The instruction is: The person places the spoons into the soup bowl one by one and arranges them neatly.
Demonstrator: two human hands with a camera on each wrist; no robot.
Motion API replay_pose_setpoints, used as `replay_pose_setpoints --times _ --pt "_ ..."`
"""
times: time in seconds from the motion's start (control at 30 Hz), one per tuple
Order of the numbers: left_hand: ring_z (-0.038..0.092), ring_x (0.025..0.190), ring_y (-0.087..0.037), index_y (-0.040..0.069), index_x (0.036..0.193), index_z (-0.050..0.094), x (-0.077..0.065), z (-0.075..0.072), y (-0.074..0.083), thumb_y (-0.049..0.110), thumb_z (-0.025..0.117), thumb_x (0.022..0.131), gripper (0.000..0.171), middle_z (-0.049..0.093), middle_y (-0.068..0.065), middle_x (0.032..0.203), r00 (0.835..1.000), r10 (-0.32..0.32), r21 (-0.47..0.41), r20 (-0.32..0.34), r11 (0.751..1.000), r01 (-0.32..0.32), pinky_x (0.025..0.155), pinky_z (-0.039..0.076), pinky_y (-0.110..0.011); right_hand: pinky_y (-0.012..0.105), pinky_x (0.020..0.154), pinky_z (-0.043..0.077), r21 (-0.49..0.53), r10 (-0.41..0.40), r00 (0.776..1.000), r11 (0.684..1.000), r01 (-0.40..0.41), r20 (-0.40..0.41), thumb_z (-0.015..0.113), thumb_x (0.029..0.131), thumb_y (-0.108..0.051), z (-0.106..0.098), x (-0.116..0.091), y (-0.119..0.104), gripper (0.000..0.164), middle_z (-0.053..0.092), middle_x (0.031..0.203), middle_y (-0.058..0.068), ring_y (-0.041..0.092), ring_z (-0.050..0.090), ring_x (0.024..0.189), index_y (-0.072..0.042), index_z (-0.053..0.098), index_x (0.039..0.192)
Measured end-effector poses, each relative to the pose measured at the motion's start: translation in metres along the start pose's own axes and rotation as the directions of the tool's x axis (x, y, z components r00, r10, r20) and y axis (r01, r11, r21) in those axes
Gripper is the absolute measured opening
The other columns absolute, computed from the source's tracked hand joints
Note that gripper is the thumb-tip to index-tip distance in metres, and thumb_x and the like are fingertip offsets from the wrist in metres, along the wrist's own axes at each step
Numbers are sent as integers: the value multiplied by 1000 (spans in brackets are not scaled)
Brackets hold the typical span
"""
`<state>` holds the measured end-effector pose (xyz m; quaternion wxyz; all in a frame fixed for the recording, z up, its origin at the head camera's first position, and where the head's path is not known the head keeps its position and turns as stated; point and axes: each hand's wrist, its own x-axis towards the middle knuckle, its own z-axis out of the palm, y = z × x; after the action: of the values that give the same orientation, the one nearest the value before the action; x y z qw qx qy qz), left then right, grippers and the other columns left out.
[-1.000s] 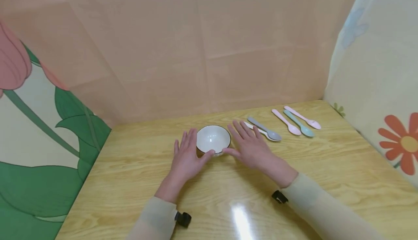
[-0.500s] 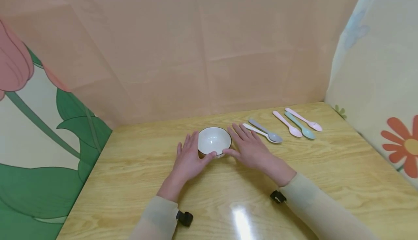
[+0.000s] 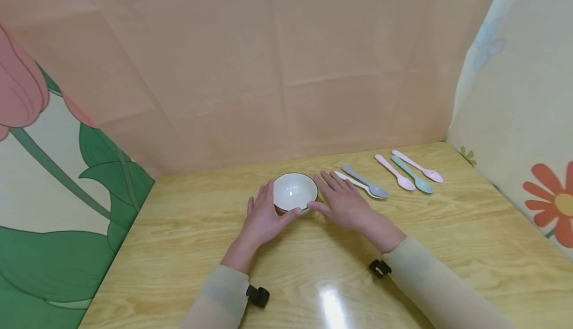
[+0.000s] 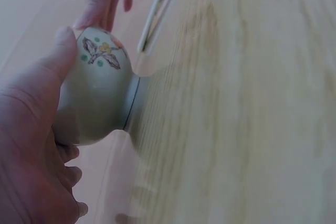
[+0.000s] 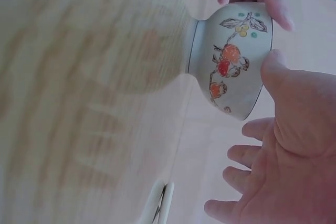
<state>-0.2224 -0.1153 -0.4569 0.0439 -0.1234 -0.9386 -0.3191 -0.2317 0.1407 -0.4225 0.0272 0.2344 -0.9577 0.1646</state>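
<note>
A small white bowl [image 3: 295, 192] with a dark rim and painted fruit and leaves stands upright on its foot on the wooden table. My left hand [image 3: 265, 219] is at its left, the fingers nearly straight along the side and the thumb at the near rim. On the opposite side, my right hand [image 3: 346, 207] has its fingers spread straight; its thumb tip touches the near right rim. In the right wrist view, the other fingers [image 5: 244, 156] stand apart from the bowl wall. The left wrist view shows the left thumb [image 4: 60, 51] against the rim.
A white spoon [image 3: 358, 184] and a grey spoon [image 3: 360, 177] lie crossed close beyond the right hand. Farther right lie a pink spoon [image 3: 396, 172], a teal spoon [image 3: 412, 174] and another pink spoon [image 3: 418, 166]. Cloth-covered walls [image 3: 215, 95] border the table [image 3: 188, 249].
My left hand has shifted slightly right, in closer to the bowl. The right hand stays nearly in place. The head view has tilted a little.
</note>
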Motion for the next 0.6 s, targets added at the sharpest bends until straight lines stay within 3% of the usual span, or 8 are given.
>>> replay_pose_setpoints --times 0.17,0.4,0.6 --pt "31 163 -37 13 175 23 2 0 1 75 74 94 114 41 -17 172 1000 6 -23 -10 1000 -6 129 10 -69 73 126 18 42 -6 1000 999 7 -26 57 112 -57 -3 2 7 85 28 176 26 50 22 163 -4 31 173" --pt "54 146 -37 11 172 28 4 0 2 73 77 93 111 49 -16 161 999 21 -53 -26 998 -23 128 13 -71 74 126 16 95 37 996 995 -29 -79 60 112 -55 -16 4 25 87 29 175 30 52 23 162 0 30 172" --pt "52 148 -38 11 173 27 5 -1 2 72 78 93 113 45 -16 166 1000 4 -63 -10 998 -4 130 11 -67 70 127 17 121 94 993 989 -84 -75 59 113 -54 -27 7 43 89 25 176 31 54 23 161 2 24 173"
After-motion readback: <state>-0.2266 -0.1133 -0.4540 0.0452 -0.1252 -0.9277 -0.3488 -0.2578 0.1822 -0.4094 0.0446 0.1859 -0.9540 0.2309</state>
